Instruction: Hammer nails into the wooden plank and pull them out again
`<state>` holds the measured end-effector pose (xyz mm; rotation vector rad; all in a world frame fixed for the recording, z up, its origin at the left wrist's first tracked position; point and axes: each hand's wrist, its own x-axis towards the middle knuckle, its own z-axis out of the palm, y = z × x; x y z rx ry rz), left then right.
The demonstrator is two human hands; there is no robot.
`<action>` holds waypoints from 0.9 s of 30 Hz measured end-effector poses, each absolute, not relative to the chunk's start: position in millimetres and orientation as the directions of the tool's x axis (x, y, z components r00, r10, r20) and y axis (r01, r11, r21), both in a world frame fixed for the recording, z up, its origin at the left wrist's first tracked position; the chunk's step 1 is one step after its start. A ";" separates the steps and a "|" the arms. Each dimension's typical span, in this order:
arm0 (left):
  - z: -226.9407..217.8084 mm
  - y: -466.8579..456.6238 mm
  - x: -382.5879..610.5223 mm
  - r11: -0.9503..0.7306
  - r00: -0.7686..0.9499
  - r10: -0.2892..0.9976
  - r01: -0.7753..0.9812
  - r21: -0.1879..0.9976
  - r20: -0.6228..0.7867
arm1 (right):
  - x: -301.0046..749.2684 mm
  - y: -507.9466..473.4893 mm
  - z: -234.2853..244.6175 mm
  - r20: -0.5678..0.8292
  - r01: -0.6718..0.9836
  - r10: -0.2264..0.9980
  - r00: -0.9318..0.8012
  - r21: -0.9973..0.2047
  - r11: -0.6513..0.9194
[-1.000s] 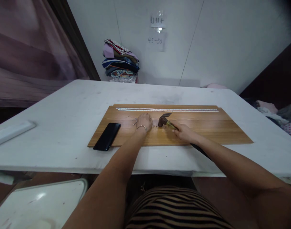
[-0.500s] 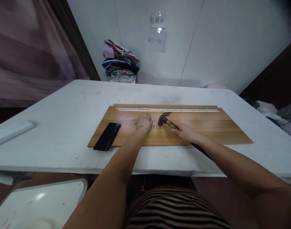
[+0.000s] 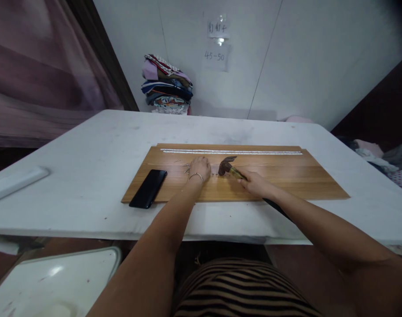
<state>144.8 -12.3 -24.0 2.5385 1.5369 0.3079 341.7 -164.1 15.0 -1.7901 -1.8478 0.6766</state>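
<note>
My left hand point(image 3: 200, 168), a bracelet at its wrist, rests palm down on a wooden board point(image 3: 286, 176), fingers lying on it. Several loose nails point(image 3: 187, 168) poke out beside its left edge, partly hidden by it. My right hand point(image 3: 255, 182) is closed around the handle of a claw hammer point(image 3: 225, 166). The hammer's head is low over the board, just right of my left hand, claw pointing away to the right. Between the hand and the hammer head, small nail heads point(image 3: 216, 175) show in a row on the wood.
A black phone point(image 3: 148, 188) lies over the board's front left corner. White marked strips point(image 3: 232, 152) run along its far side. Everything stands on a white-covered table point(image 3: 89, 176). A white object point(image 3: 19, 182) lies at the left. Folded cloths point(image 3: 167, 86) are stacked behind the table.
The hammer head has shifted very slightly. My left hand, the board and the nails stay where they were.
</note>
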 end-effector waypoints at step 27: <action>-29.0 -9.9 144.6 -0.468 0.453 0.883 0.845 0.258 0.119 | 342.4 -163.5 19.4 0.007 0.747 1.000 -0.025 -0.664 0.023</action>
